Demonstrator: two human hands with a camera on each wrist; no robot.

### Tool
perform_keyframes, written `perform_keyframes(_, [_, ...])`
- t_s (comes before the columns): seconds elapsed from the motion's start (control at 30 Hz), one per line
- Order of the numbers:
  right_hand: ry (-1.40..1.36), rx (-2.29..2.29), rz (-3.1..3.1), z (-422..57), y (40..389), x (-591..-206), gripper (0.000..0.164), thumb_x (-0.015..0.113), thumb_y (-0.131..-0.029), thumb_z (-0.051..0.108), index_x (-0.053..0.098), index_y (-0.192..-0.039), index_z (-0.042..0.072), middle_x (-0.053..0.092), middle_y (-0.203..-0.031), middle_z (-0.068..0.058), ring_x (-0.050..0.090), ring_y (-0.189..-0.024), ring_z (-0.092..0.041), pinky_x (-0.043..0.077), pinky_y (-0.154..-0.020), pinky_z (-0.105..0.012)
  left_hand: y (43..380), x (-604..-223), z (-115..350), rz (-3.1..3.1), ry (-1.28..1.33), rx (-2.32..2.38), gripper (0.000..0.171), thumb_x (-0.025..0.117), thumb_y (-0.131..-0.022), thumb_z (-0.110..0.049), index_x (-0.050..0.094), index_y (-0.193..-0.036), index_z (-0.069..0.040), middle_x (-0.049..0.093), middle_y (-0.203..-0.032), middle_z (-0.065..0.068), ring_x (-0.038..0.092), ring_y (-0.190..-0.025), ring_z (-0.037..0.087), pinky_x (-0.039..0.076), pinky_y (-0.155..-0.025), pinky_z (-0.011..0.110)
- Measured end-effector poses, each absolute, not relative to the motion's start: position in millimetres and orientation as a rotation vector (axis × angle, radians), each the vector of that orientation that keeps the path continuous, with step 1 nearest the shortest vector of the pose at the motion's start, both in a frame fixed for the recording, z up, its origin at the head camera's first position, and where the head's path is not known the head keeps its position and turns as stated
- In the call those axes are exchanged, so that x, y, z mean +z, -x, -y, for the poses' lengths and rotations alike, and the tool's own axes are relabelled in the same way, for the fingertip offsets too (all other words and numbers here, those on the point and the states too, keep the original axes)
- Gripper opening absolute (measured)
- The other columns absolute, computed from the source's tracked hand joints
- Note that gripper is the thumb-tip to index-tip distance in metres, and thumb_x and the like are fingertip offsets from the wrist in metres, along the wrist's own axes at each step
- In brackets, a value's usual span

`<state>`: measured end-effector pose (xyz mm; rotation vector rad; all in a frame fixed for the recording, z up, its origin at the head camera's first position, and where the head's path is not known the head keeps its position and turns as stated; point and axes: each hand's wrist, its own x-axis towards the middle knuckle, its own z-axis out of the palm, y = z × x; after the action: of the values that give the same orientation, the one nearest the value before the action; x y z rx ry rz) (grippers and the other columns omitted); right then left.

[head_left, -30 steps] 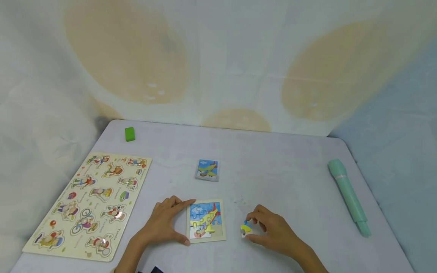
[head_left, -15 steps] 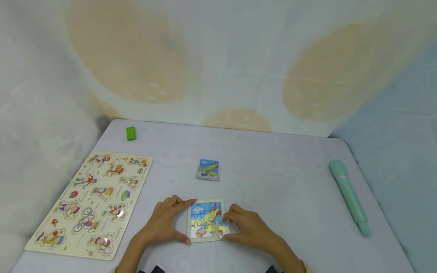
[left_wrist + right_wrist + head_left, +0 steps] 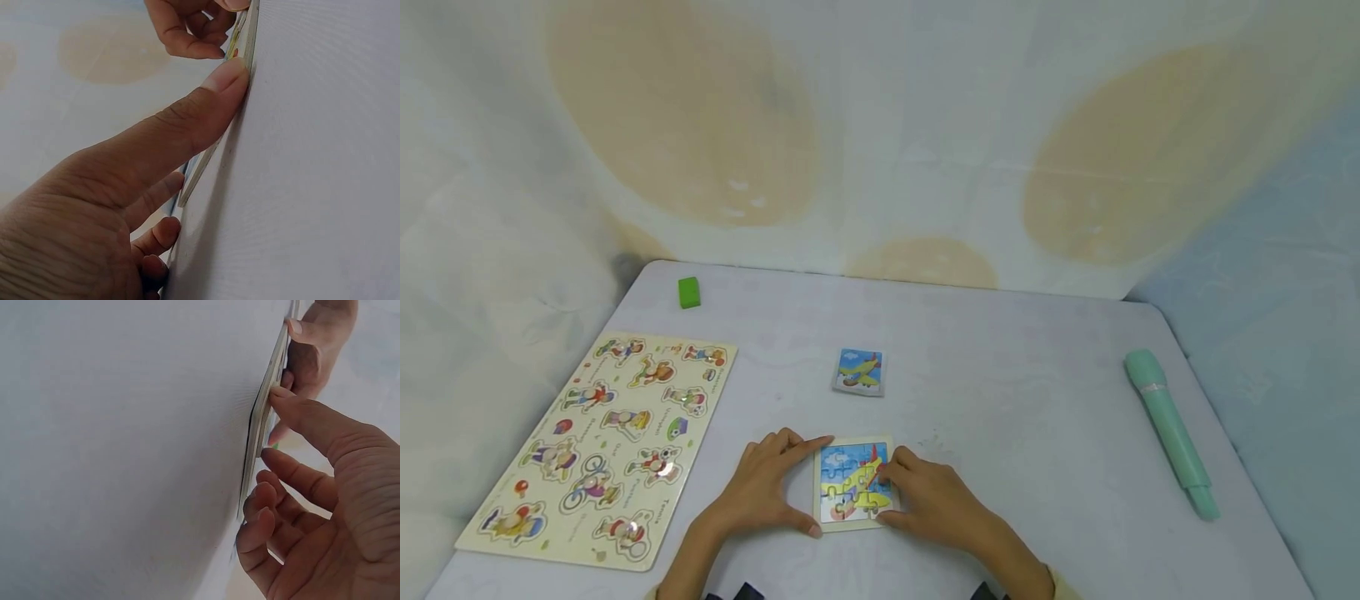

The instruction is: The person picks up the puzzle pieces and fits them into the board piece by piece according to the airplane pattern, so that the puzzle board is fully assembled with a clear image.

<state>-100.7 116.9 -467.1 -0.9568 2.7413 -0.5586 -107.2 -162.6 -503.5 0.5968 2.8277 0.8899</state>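
Note:
A small jigsaw puzzle with a yellow airplane picture lies in its pale wooden frame on the table. My left hand is at the frame's left side. Its straight index finger touches the top left corner and its thumb rests on the bottom left corner. At the lower right of the frame, my right hand pinches a puzzle piece between thumb and index finger, over the last column of the picture. In the head view that piece is partly hidden by the fingers.
Behind the frame lies a small airplane picture card. A large pegboard-style picture board with several figures is at the left, a green block at the back left. A mint-green microphone-shaped object lies at the right.
My right hand has carried the puzzle piece left from beside the frame onto its lower right corner. My left hand stays at the frame's left side.

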Motion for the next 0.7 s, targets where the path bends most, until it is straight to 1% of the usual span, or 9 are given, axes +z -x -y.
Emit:
perform_keyframes(0.17, [0.952, -0.490, -2.780, -120.4, 92.7, -464.4, 0.053, 0.078, -0.082, 0.045, 0.067, -0.123, 0.016, 0.050, -0.100, 0.007, 0.044, -0.073, 0.000, 0.039, -0.061, -0.014, 106.1, -505.2, 161.5, -2.828, -0.601, 0.899, 0.108, 0.083, -0.046, -0.074, 0.051, -0.143, -0.039, 0.046, -0.104, -0.016, 0.038, -0.093, 0.006, 0.028, -0.077, 0.030])
perform_keyframes(0.3, [0.989, -0.362, -2.805, -128.5, 79.8, -459.7, 0.055, 0.072, -0.083, 0.054, 0.067, -0.128, 0.024, 0.045, -0.094, 0.008, 0.038, -0.066, 0.000, 0.034, -0.054, -0.014, 105.7, -505.6, 160.3, -2.836, -0.603, 0.901, 0.108, 0.084, -0.045, -0.074, 0.051, -0.143, -0.039, 0.046, -0.104, -0.017, 0.038, -0.092, 0.006, 0.028, -0.077, 0.030])
perform_keyframes(0.4, [1.033, -0.265, -2.799, -133.7, 70.5, -459.4, 0.055, 0.067, -0.084, 0.061, 0.066, -0.131, 0.031, 0.043, -0.090, 0.008, 0.035, -0.063, -0.001, 0.031, -0.052, -0.013, 105.5, -504.5, 160.1, -2.839, -0.593, 0.893, 0.109, 0.086, -0.044, -0.071, 0.051, -0.143, -0.039, 0.045, -0.103, -0.017, 0.038, -0.092, 0.005, 0.028, -0.078, 0.030])
perform_keyframes(0.57, [1.068, -0.174, -2.807, -135.7, 62.7, -464.4, 0.054, 0.059, -0.086, 0.066, 0.065, -0.131, 0.036, 0.046, -0.088, 0.004, 0.035, -0.062, -0.003, 0.031, -0.050, -0.014, 105.7, -503.3, 160.2, -2.835, -0.585, 0.885, 0.110, 0.087, -0.044, -0.069, 0.051, -0.143, -0.039, 0.045, -0.104, -0.017, 0.038, -0.092, 0.005, 0.029, -0.079, 0.030])
perform_keyframes(0.7, [1.046, -0.146, -2.818, -132.9, 61.6, -465.3, 0.053, 0.059, -0.086, 0.066, 0.067, -0.129, 0.036, 0.050, -0.090, 0.002, 0.037, -0.061, -0.004, 0.032, -0.051, -0.014, 105.3, -503.7, 160.3, -2.838, -0.599, 0.889, 0.110, 0.085, -0.045, -0.072, 0.052, -0.143, -0.037, 0.046, -0.104, -0.016, 0.039, -0.092, 0.006, 0.028, -0.078, 0.030])
